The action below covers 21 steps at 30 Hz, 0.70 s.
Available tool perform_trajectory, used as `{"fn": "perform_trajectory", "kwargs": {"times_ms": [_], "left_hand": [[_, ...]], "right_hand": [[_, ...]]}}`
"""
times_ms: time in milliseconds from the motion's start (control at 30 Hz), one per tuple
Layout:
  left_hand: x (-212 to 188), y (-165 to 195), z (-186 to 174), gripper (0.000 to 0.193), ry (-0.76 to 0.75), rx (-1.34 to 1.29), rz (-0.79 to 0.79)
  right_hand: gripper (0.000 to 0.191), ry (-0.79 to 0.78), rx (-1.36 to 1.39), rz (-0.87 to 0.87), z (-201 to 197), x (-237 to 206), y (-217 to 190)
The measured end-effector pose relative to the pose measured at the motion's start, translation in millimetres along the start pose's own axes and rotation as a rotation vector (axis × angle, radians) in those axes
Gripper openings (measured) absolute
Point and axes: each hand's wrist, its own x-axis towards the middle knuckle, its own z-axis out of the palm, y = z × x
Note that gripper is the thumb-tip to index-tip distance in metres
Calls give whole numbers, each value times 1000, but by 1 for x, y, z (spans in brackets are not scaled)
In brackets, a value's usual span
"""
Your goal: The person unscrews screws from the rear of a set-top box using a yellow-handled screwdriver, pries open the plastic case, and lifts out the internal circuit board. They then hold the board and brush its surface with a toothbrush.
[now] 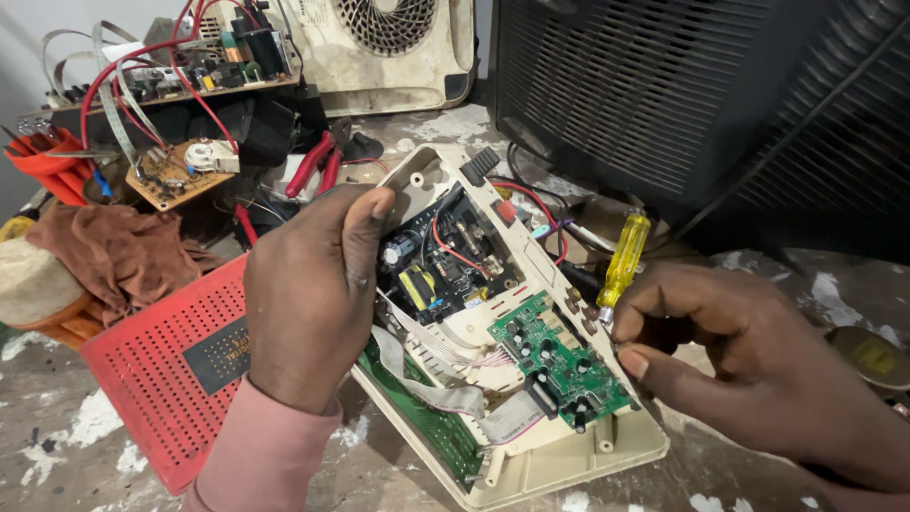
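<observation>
An opened beige plastic device casing [569,465] lies tilted on the workbench, exposing a green circuit board [559,365], a black board with a yellow transformer [417,284] and grey ribbon cables [445,379]. My left hand [308,294] grips the casing's left edge, thumb over the rim. My right hand [749,360] holds a screwdriver with a yellow handle [623,258], its shaft pointing down at the casing's right edge beside the green board.
A red perforated plastic cover [161,370] lies at the left. A brown cloth [114,251], loose circuit boards with red wires [171,171] and red-handled pliers [313,161] sit behind. A large black ribbed housing [701,104] fills the upper right. A beige fan casing [389,47] stands at the back.
</observation>
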Motion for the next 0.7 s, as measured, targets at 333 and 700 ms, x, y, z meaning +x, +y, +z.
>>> {"fn": "perform_trajectory", "kwargs": {"times_ms": [333,700], "left_hand": [[-1,-2,1,35,4,14,9],[0,-1,0,34,-2,-1,6]], "right_hand": [[19,36,-30,-302,-3,3,-5],[19,-11,178,-148,0,0,-6]]}}
